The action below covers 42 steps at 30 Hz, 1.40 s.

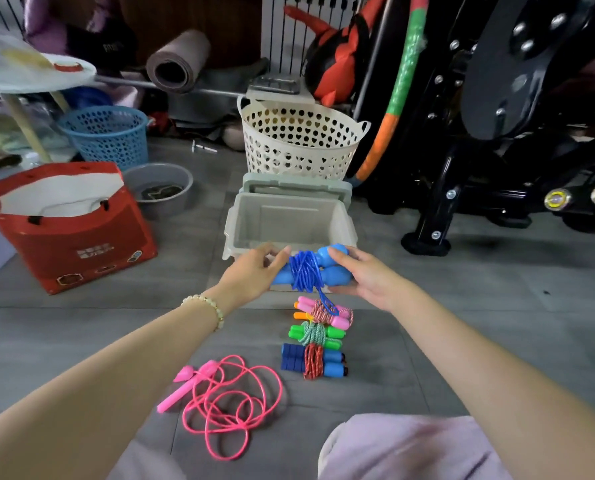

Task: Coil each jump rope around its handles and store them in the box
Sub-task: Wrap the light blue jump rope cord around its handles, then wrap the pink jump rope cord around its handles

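Note:
A blue jump rope (306, 270), its cord wound round both blue handles, hangs just in front of the open grey box (290, 220). My left hand (251, 271) holds its left end and my right hand (365, 275) grips its right end. A short loop of blue cord dangles below. On the floor beneath lie three coiled ropes in a row: one with pink handles (323, 313), one with green handles (315, 336), one with blue handles (311, 362). A loose pink rope (226, 400) sprawls uncoiled to the left.
The box's lid (296, 183) stands open behind it. A cream basket (299, 140) is behind the box, a red paper bag (67, 223) and grey bowl (159, 190) to the left, black exercise equipment (496, 133) to the right. My knees show at the bottom.

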Each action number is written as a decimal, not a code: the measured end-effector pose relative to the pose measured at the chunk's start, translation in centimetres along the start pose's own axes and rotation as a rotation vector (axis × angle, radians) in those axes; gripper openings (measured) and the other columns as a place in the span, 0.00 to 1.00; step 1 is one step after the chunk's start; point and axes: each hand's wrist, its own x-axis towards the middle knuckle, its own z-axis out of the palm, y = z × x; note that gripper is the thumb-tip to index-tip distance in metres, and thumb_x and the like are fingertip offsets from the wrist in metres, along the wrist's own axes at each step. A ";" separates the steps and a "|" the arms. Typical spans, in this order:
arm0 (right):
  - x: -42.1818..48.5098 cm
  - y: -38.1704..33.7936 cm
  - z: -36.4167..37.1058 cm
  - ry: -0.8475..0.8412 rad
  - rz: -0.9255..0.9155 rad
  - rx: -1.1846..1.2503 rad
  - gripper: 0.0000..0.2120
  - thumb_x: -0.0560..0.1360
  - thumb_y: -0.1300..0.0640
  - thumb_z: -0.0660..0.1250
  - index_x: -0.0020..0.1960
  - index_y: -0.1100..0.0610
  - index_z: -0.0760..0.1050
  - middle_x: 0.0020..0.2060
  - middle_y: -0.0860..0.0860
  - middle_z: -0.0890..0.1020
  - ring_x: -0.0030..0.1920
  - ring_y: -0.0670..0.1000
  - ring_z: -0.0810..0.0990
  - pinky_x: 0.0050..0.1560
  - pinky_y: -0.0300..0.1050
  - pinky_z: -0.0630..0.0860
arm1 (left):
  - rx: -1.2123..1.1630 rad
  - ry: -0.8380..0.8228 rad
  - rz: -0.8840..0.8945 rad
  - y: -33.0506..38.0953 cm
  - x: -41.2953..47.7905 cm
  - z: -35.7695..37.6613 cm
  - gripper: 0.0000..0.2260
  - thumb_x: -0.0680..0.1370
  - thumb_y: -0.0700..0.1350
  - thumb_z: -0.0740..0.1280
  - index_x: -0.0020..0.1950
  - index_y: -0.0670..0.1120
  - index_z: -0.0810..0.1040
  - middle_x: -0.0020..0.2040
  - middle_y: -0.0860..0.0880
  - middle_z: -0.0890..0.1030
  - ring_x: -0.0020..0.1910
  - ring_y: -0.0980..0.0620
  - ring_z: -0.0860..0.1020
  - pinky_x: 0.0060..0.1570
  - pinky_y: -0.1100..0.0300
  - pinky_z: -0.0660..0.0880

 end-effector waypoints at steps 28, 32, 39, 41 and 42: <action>11.3 25.7 -6.4 0.440 0.305 -0.201 0.10 0.71 0.50 0.72 0.45 0.54 0.75 0.40 0.48 0.79 0.41 0.48 0.76 0.35 0.37 0.71 | 0.451 -0.138 -0.410 -23.1 -1.0 8.4 0.13 0.80 0.54 0.61 0.61 0.50 0.73 0.58 0.53 0.79 0.54 0.48 0.78 0.50 0.56 0.73; 11.1 24.8 -6.5 0.445 0.194 -0.511 0.18 0.71 0.49 0.72 0.56 0.57 0.74 0.47 0.49 0.76 0.49 0.49 0.74 0.48 0.41 0.70 | 0.463 -0.139 -0.444 -23.5 -2.2 7.0 0.15 0.79 0.55 0.61 0.63 0.51 0.72 0.59 0.53 0.79 0.54 0.48 0.78 0.49 0.55 0.74; 11.5 22.1 0.2 0.511 -0.321 -0.626 0.13 0.70 0.57 0.73 0.52 0.59 0.76 0.51 0.51 0.77 0.53 0.48 0.72 0.54 0.37 0.66 | 0.465 -0.089 -0.473 -24.9 -4.6 4.0 0.15 0.80 0.55 0.60 0.63 0.49 0.73 0.60 0.49 0.78 0.54 0.45 0.78 0.48 0.55 0.73; 11.9 22.5 3.9 0.409 -0.366 -0.608 0.13 0.70 0.57 0.73 0.53 0.59 0.77 0.51 0.50 0.77 0.52 0.46 0.72 0.55 0.35 0.65 | 0.454 -0.069 -0.483 -25.9 -5.5 3.2 0.16 0.80 0.54 0.61 0.65 0.48 0.72 0.62 0.48 0.78 0.57 0.45 0.77 0.51 0.55 0.72; 12.1 23.0 5.7 0.346 -0.319 -0.603 0.14 0.70 0.56 0.73 0.53 0.58 0.77 0.51 0.50 0.76 0.51 0.46 0.72 0.54 0.35 0.66 | 0.449 -0.062 -0.494 -26.5 -6.0 2.8 0.17 0.79 0.53 0.62 0.65 0.48 0.72 0.63 0.48 0.77 0.58 0.45 0.77 0.52 0.55 0.72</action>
